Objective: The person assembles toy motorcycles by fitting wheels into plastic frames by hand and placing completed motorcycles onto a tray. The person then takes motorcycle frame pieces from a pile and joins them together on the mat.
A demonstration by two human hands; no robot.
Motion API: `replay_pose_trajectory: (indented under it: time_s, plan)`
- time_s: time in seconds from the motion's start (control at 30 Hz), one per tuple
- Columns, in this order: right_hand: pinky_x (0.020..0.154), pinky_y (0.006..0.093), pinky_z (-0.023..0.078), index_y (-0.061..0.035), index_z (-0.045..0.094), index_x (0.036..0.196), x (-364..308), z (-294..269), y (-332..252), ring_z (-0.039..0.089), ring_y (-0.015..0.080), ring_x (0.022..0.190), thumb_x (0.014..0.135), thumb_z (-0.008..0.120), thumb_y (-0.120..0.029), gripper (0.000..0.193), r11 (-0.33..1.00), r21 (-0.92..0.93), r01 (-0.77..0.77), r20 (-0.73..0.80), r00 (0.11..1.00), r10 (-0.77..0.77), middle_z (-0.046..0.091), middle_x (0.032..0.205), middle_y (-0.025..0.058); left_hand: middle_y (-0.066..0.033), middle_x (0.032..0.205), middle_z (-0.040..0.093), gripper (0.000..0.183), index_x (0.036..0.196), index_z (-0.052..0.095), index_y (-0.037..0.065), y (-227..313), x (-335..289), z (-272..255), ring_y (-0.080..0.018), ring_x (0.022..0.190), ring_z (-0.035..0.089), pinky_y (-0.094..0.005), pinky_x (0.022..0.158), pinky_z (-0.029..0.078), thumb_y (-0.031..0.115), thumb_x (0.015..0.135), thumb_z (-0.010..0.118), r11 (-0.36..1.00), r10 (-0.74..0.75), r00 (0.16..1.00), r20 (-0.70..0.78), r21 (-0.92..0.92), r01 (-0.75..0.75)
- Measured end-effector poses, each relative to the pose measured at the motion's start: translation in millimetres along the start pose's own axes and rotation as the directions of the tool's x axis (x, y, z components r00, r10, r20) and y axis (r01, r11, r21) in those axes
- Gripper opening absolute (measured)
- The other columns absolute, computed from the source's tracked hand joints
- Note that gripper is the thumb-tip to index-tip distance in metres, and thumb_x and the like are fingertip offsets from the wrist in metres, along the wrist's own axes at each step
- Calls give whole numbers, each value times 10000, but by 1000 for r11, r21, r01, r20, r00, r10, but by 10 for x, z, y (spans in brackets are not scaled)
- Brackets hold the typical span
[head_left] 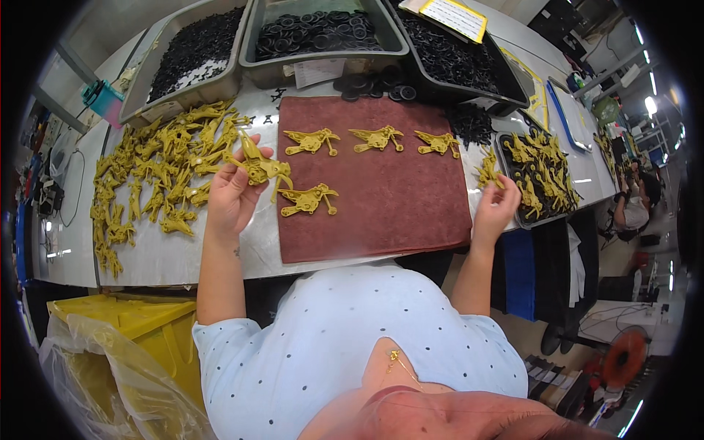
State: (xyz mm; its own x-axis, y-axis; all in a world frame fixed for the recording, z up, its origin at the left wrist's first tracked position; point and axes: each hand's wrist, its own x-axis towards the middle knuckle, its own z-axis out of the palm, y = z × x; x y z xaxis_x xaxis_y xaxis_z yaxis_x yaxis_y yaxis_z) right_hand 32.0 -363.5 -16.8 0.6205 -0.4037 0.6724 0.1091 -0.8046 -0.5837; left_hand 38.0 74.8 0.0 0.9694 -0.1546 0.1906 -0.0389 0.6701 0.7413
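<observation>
My left hand (233, 192) is closed on a yellow plastic part (258, 168), lifted at the left edge of a reddish-brown cloth (396, 227). Between the cloth and a dark tray, my right hand (499, 209) pinches another yellow plastic part (486, 170) at its fingertips. Three similar parts lie in a row across the cloth's upper half, the middle one (377, 138) among them. A single part (309, 199) rests below the row, beside my left hand. Left of the cloth spreads a large heap of yellow parts (158, 169).
The dark tray (517, 213) at right holds several yellow parts over black pieces. Grey bins (323, 64) of black rings and small parts line the back, with loose black discs (374, 84) before them. A bottle (103, 101) stands far left; a yellow bin (139, 315) sits below the table.
</observation>
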Motion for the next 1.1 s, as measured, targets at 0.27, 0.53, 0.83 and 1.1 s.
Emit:
replay_pose_trajectory:
  time_s: [0.27, 0.53, 0.83, 1.1]
  plan:
    - [819, 258, 478, -41, 432, 1350, -367, 65, -954, 579, 151, 949, 777, 729, -21, 646, 811, 529, -251, 741, 603, -296, 549, 1247, 98, -94, 1181, 563, 540, 1321, 453, 33, -766, -62, 1005, -177, 1078, 575, -313, 913, 502, -8, 832, 679, 935, -204, 971, 123, 317, 156]
    - [674, 319, 518, -20, 562, 1156, -243, 16, -528, 628, 186, 778, 918, 614, -144, 273, 816, 317, -484, 642, 743, 191, 649, 961, 94, -109, 1204, 517, 429, 1196, 548, 29, -757, 16, 1202, -219, 1022, 607, -328, 868, 499, -28, 795, 689, 570, 48, 957, 286, 779, -261]
    - [951, 432, 422, 53, 381, 1315, -41, -133, 961, 505, 451, 1063, 814, 664, -135, 606, 826, -530, -190, 249, 897, 366, 430, 1179, 288, -123, 1054, 631, 214, 992, 672, 37, 30, 12, -261, -311, 987, 580, -403, 854, 471, -6, 796, 599, -430, 393, 918, 60, 894, 126]
    - [1074, 487, 294, -20, 311, 1429, -5, -104, 693, 330, 470, 1262, 755, 764, -295, 857, 890, -435, -137, 338, 891, 303, 267, 1399, 293, -99, 1122, 594, 263, 1014, 693, 77, 422, 14, -503, -288, 1043, 532, -398, 873, 456, 7, 763, 652, -618, 244, 960, -139, 741, 264]
